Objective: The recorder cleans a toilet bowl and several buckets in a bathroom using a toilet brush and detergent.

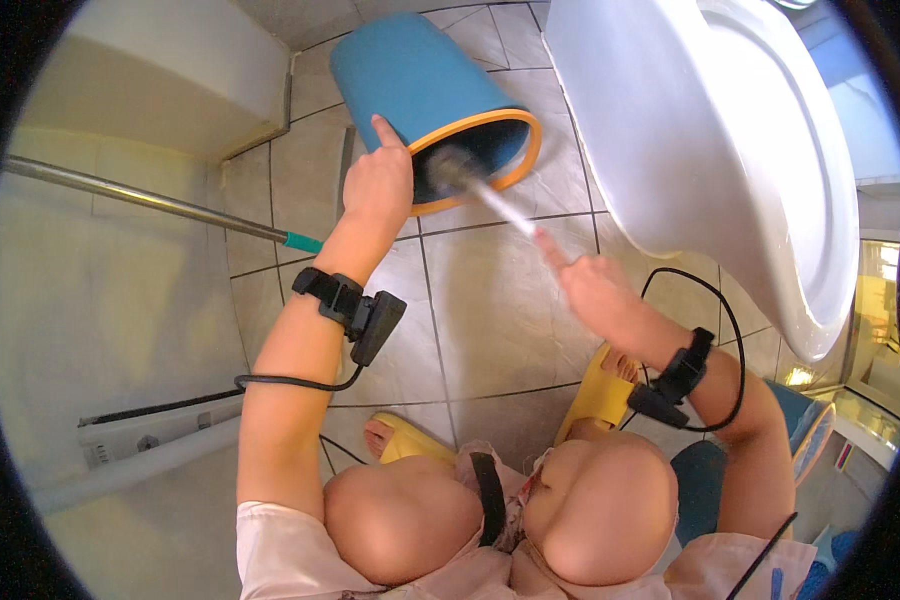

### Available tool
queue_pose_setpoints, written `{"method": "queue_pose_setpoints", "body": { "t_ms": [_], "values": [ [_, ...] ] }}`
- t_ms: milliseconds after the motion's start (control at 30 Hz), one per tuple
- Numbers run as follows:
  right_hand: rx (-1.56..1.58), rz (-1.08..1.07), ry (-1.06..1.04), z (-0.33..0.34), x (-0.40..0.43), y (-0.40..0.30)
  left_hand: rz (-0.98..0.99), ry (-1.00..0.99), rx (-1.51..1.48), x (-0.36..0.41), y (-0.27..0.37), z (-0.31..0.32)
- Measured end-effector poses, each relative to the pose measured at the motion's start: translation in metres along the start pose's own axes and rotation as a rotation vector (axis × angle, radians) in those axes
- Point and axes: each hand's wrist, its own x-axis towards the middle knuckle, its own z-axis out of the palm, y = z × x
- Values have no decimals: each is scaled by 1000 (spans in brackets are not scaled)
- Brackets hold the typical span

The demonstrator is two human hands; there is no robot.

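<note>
A blue plastic bin (420, 82) with an orange rim lies tilted on its side on the tiled floor, its mouth towards me. My left hand (379, 176) holds the bin near its rim, with the index finger stretched along the blue wall. In my right hand (592, 289) is the white handle of a brush (506, 210), index finger laid along it. The brush's greyish head is blurred and sits at the bin's mouth, partly inside. The bin's inner bottom is hidden in shadow.
A white ceramic urinal or basin (667, 135) stands at the right. A metal pole (150, 199) with a green end reaches in from the left, passing behind my left forearm. Another blue bin (802, 420) is behind my right arm. Yellow slippers (596, 390) are on my feet. Black cables hang from both wrist straps.
</note>
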Motion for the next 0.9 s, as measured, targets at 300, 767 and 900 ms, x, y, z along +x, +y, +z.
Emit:
{"method": "queue_pose_setpoints", "body": {
  "t_ms": [300, 767, 900],
  "values": [
    [644, 115, -274, -18, 8, -11, 17, -60, 14, 2, 11, -7],
    [-28, 54, 42, -6, 6, 19, -2, -134, 231, 11, 28, -20],
    [-51, 146, 77, 11, 0, 29, 16, -232, 51, 0, 36, -51]
  ]
}}
